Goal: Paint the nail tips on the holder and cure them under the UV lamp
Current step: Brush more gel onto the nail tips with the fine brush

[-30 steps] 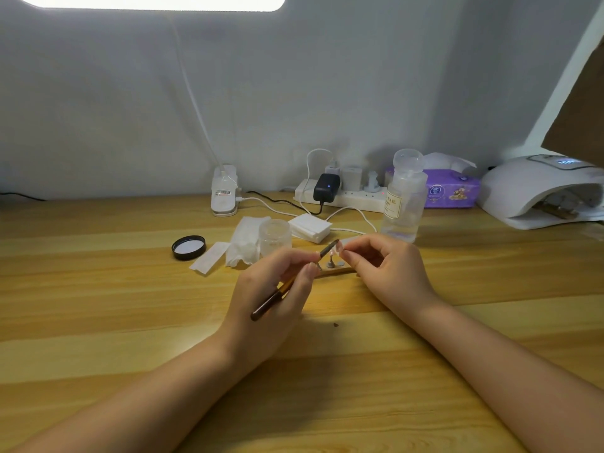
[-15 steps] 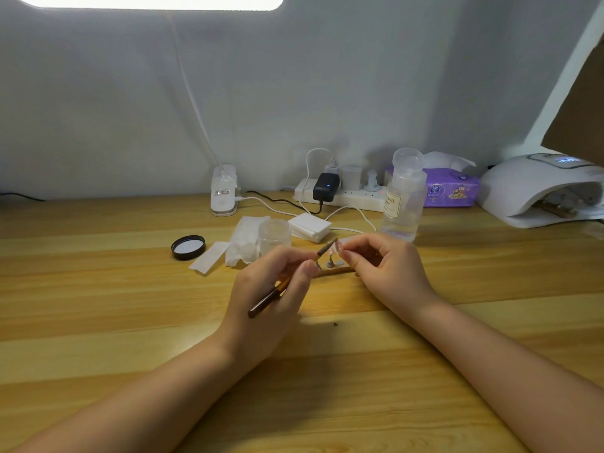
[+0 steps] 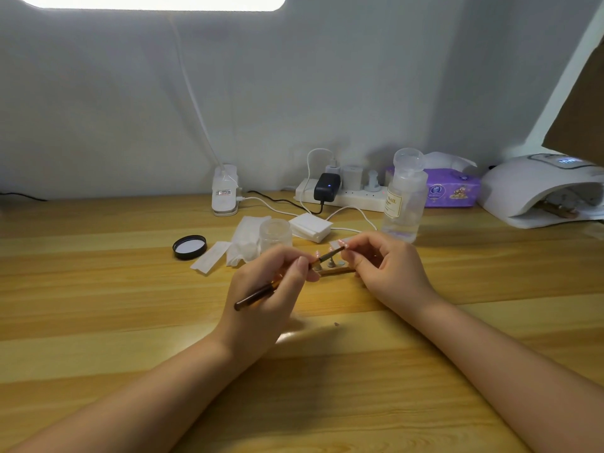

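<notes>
1. UV lamp sits way out at 2 o'clock on the table.
2. Right hand pinches what looks like a nail tip, holder just below.
3. Left hand pinches the brush, bristles pointing toward 2 o'clock.

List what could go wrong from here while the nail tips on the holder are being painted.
1. The left hand grips the brush with its tip between close-set pegs on the small wooden holder; a slip may smear a neighbouring nail tip.
2. The right hand pinches something at the holder's end; a nudge might shift the holder.
3. The open jar stands just behind the hands and might get knocked.
</notes>
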Motion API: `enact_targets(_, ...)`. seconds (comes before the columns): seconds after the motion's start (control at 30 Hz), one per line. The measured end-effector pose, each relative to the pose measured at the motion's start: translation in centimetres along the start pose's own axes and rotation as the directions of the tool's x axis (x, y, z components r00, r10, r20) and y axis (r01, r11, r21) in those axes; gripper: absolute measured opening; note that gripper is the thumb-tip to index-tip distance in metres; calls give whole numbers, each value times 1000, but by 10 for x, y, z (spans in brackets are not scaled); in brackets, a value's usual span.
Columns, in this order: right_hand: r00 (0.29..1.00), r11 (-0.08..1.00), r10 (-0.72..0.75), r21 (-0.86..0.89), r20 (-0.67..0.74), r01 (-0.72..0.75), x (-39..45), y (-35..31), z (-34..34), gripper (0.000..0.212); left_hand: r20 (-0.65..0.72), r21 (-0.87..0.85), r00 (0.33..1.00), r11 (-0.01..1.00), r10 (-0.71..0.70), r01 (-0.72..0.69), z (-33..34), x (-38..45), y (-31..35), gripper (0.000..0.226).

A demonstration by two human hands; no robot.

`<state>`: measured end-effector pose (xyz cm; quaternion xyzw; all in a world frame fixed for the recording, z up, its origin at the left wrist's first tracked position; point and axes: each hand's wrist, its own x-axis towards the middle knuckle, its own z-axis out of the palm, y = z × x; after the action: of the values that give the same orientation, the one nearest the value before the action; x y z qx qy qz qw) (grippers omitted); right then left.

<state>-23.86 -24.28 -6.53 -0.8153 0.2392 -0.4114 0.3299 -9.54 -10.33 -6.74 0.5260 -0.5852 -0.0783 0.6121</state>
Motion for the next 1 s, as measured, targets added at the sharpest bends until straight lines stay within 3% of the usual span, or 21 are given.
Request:
enact_targets(0.33, 999, 999, 1, 32, 38, -2, -2, -4, -1, 21, -55, 64, 998, 998, 23, -20, 1, 1, -1, 16)
enact_targets(0.47, 999, 999, 8, 44, 39, -9, -1, -2, 0, 11, -41, 72, 999, 997, 23, -20, 2, 0, 0, 16)
enact_targets(0.77, 1000, 1000, -18, 10, -19, 18, 0, 0, 1, 19, -6, 99, 997, 992, 76, -75, 1, -2, 5, 19)
enact_targets(1.0, 998, 998, -31, -56, -61, 28, 0, 4, 2, 13, 4, 170, 997, 982, 78, -77, 2, 0, 0, 27)
